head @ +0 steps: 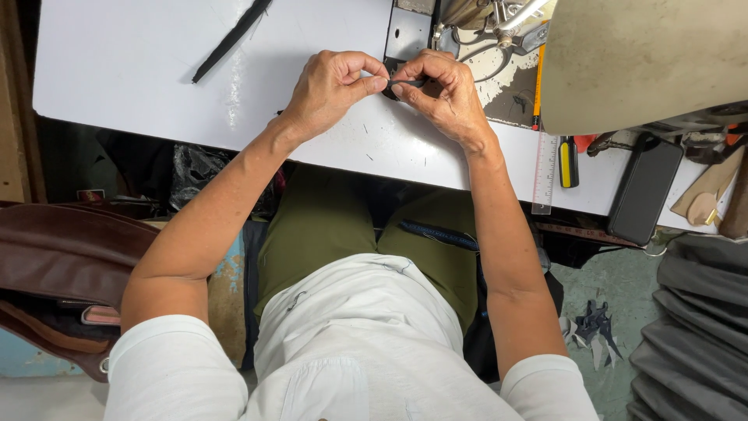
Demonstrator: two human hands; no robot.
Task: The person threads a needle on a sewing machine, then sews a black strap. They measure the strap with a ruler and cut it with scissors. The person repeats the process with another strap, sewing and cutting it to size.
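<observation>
**Both hands pinch a small dark piece at the sewing machine**

You sit at the white table (140,70), the beige sewing machine (639,62) looming at your upper right. Off to the right lie a black flat case (643,191), a clear ruler (544,171) and a yellow-handled tool (569,162); a long black strip (230,39) rests far to the left. Your left hand (331,86) and right hand (444,93) meet just before the needle plate, fingertips closed narrow on a small dark piece (403,82) held between them. It looks like the aligning step; the next move likely calls for steady, fine fingertip control.
</observation>
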